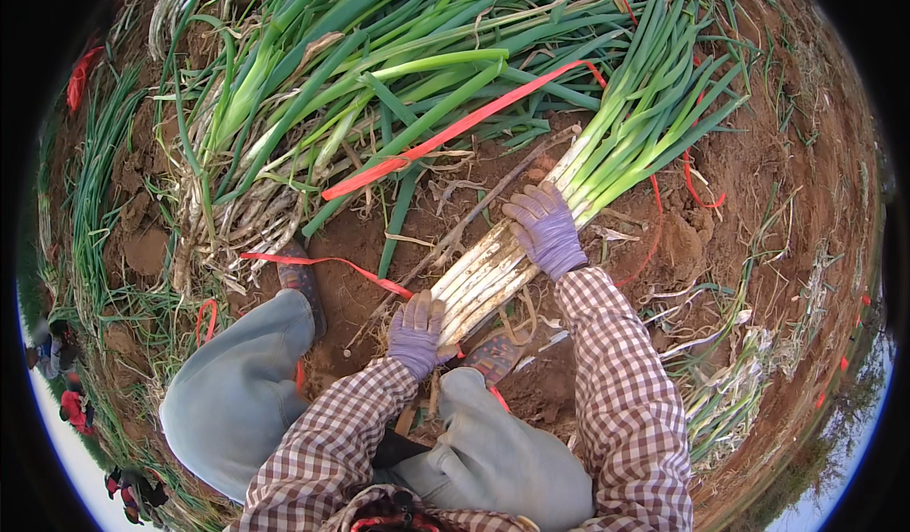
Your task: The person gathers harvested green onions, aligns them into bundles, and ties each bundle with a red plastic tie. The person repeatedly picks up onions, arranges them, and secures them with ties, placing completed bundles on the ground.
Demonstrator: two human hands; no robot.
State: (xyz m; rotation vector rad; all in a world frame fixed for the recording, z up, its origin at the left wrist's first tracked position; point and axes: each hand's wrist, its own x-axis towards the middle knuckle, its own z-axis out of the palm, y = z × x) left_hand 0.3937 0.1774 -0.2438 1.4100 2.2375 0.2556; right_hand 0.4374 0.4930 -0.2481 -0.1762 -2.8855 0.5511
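A bundle of long green onions [490, 270] slants across the ground before me, white stalks towards me and green leaves to the upper right. My right hand [546, 231], in a purple-coated glove, grips it across the upper white stalks. At the lower end my left hand [417, 334], gloved alike, cups the stalk ends with its thumb on the near side. A red plastic strip [327, 262] runs from the left to my left hand, and red shows again below the bundle. How it passes beneath the stalks is hidden.
A large heap of untrimmed green onions [284, 120] lies beyond, with a red strip [455, 130] across it. A thin wooden stick [476, 209] rests on the soil beside the bundle. Peeled leaf scraps [739, 390] lie at right. People [77, 404] are far off at left.
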